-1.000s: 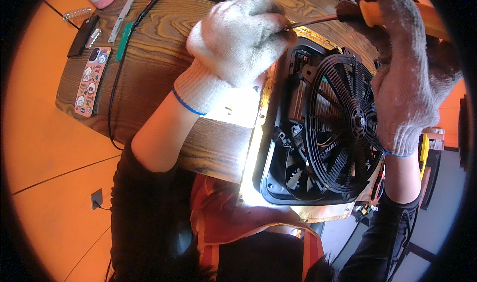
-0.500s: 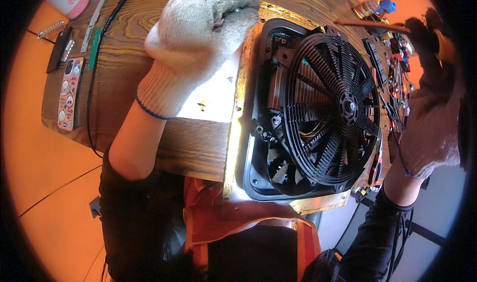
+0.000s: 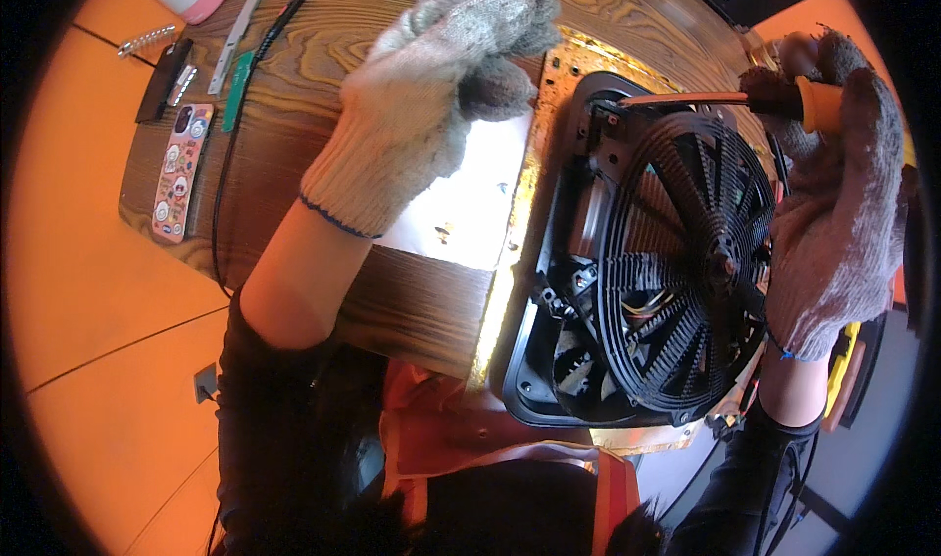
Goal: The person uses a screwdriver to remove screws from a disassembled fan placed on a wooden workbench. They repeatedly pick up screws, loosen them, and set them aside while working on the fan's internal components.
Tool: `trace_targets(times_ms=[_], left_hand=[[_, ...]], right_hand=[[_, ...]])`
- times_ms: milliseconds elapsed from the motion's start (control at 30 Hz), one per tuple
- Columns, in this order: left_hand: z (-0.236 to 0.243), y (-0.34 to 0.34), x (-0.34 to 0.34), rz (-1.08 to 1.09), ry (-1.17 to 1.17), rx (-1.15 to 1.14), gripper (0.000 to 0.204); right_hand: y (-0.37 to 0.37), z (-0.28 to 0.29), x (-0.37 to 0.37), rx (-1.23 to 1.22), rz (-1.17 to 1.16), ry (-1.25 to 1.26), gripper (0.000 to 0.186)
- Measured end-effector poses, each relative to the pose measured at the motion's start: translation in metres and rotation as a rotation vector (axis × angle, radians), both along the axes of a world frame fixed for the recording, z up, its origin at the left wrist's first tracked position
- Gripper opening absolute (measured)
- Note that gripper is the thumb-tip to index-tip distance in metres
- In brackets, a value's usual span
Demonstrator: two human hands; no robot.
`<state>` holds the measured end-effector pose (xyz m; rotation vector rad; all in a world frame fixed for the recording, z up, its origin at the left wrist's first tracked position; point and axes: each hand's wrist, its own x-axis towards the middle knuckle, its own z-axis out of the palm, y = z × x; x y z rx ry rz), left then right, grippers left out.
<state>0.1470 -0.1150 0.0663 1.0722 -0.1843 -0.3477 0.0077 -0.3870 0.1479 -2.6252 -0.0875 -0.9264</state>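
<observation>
In the head view, the gloved right hand (image 3: 833, 203), at two o'clock, grips an orange-handled screwdriver (image 3: 725, 97), its shaft pointing toward nine o'clock, its tip at the eleven o'clock corner of a black housing (image 3: 524, 365) with a round fan (image 3: 723, 267). The housing sits at three o'clock. The gloved left hand (image 3: 431, 91), near twelve, has bent fingers; whether they hold anything, I cannot tell.

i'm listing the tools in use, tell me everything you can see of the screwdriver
The screwdriver has a yellow-orange handle and a long, metal-looking shaft with a coppery sheen. It lies nearly level in the picture, handle partly covered by the gloved right hand gripping it. The shaft points left over the black housing, its tip near the upper-left corner; whether it touches is unclear.
</observation>
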Motion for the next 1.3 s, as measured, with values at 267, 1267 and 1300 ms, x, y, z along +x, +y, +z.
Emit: trace_targets(times_ms=[267,1267,1300], left_hand=[[-0.005,0.003,0.000,-0.360,0.211,-0.337,0.030],[-0.023,0.005,-0.006,-0.139,-0.217,-0.418,0.033],[-0.023,0.004,-0.006,-0.101,-0.215,-0.423,0.034]], right_hand=[[0.004,-0.010,0.024,-0.109,0.032,-0.125,0.040],[0.116,0.014,0.064,0.643,0.323,0.253,0.047],[0.119,0.009,0.069,0.597,0.450,0.365,0.049]])
